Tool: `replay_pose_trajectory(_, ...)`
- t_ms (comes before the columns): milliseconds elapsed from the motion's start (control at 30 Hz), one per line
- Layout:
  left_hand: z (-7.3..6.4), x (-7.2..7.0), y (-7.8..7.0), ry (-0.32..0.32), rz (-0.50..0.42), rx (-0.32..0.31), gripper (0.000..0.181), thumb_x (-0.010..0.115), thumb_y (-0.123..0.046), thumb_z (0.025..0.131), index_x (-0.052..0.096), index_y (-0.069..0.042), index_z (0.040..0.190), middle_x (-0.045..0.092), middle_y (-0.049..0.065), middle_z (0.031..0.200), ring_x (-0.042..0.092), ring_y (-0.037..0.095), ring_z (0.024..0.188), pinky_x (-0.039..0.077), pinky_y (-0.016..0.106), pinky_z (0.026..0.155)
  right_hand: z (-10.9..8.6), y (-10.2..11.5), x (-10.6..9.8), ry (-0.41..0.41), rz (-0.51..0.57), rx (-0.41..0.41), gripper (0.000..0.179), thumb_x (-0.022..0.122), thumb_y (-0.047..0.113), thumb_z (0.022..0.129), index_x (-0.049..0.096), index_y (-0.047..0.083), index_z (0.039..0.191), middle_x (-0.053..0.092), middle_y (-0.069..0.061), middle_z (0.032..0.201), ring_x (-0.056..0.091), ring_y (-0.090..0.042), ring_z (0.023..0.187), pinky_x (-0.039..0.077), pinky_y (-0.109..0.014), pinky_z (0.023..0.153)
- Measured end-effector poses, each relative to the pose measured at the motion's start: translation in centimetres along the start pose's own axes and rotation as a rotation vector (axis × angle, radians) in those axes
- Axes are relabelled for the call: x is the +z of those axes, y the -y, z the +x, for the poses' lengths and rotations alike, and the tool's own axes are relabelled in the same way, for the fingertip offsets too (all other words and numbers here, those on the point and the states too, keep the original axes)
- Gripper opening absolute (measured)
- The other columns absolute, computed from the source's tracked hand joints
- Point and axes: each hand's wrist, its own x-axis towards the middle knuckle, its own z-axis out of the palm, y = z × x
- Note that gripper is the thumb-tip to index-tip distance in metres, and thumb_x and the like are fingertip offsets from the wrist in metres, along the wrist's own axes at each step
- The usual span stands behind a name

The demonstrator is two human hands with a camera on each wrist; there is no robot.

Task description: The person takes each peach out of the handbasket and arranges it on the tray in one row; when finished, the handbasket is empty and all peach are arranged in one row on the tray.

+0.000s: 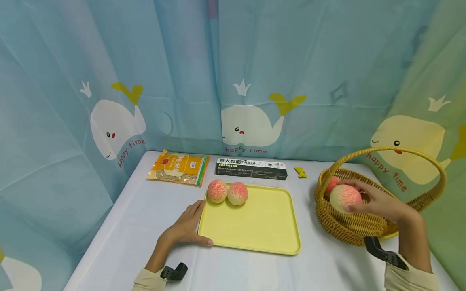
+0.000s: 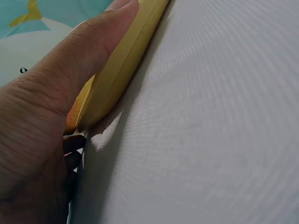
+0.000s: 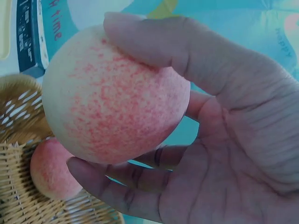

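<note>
My right hand (image 1: 380, 204) grips a pink and cream peach (image 1: 345, 198) between thumb and fingers, over the wicker basket (image 1: 329, 220). The right wrist view shows this peach (image 3: 117, 98) close up, and a second peach (image 3: 53, 170) lying in the basket below it. On the left, my left hand (image 1: 185, 226) touches the near left corner of a yellow tray (image 1: 255, 226). Its thumb (image 2: 100, 39) lies against the tray's outer wall (image 2: 117, 77), with the other fingers along the left side. Two peaches, one left (image 1: 217, 191) and one right (image 1: 238, 193), sit together in the tray's far left corner.
Behind the tray lie a bag of grain (image 1: 178, 167), a black and white pasta box (image 1: 251, 168) and a small yellow packet (image 1: 300, 172). The basket's tall handle (image 1: 386, 149) arches above the right hand. A whale-print curtain (image 1: 189, 81) borders the white table (image 1: 145, 218).
</note>
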Motion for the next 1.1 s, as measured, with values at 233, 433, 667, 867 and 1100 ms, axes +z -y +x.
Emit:
replay_pose_trajectory(233, 0.0, 0.1, 0.1, -0.008, 0.004, 0.01, 0.13, 0.084, -0.064, 0.058, 0.018, -0.009, 0.156, 0.028, 0.015, 0.156, 0.03, 0.037, 0.14, 0.031, 0.058, 0.111, 0.3, 1.1, 0.4, 0.006, -0.044, -0.064, 0.063, 0.066, 0.001, 0.089, 0.037, 0.0, 0.145, 0.054, 0.012, 0.119, 0.058, -0.005, 0.097, 0.051, -0.022, 0.075)
replay_pose_trajectory(433, 0.1, 0.1, 0.1, -0.005, 0.004, 0.004, 0.13, 0.083, -0.065, 0.058, 0.018, -0.011, 0.156, 0.028, 0.014, 0.156, 0.03, 0.036, 0.141, 0.031, 0.058, 0.112, 0.6, 2.1, 1.1, 0.012, -0.102, -0.063, 0.07, 0.07, 0.004, 0.087, 0.036, 0.001, 0.147, 0.054, 0.015, 0.123, 0.053, 0.005, 0.104, 0.049, -0.019, 0.078)
replay_pose_trajectory(667, 0.3, 0.3, 0.3, 0.009, 0.005, -0.019, 0.132, 0.083, -0.068, 0.057, 0.014, -0.015, 0.158, 0.025, 0.011, 0.158, 0.028, 0.035, 0.143, 0.03, 0.057, 0.113, 1.9, 3.2, 2.1, 0.08, -0.092, -0.015, 0.062, 0.072, 0.013, 0.088, 0.043, 0.011, 0.142, 0.037, -0.025, 0.147, 0.036, 0.012, 0.125, 0.05, -0.021, 0.08)
replay_pose_trajectory(867, 0.2, 0.4, 0.3, 0.01, -0.008, -0.026, 0.132, 0.083, -0.068, 0.056, 0.015, -0.016, 0.158, 0.025, 0.011, 0.158, 0.028, 0.035, 0.143, 0.03, 0.058, 0.112, 4.2, 3.8, 3.4, 0.188, 0.006, -0.035, 0.061, 0.071, 0.012, 0.089, 0.041, 0.007, 0.142, 0.048, -0.017, 0.127, 0.059, -0.009, 0.097, 0.054, -0.027, 0.076)
replay_pose_trajectory(1100, 0.3, 0.4, 0.5, -0.002, 0.01, -0.008, 0.132, 0.082, -0.068, 0.057, 0.015, -0.014, 0.157, 0.026, 0.013, 0.157, 0.03, 0.036, 0.141, 0.03, 0.058, 0.112, 7.1, 4.0, 5.4, 0.277, 0.06, -0.082, 0.063, 0.071, 0.011, 0.088, 0.038, 0.005, 0.141, 0.055, -0.017, 0.117, 0.062, -0.013, 0.094, 0.056, -0.031, 0.074)
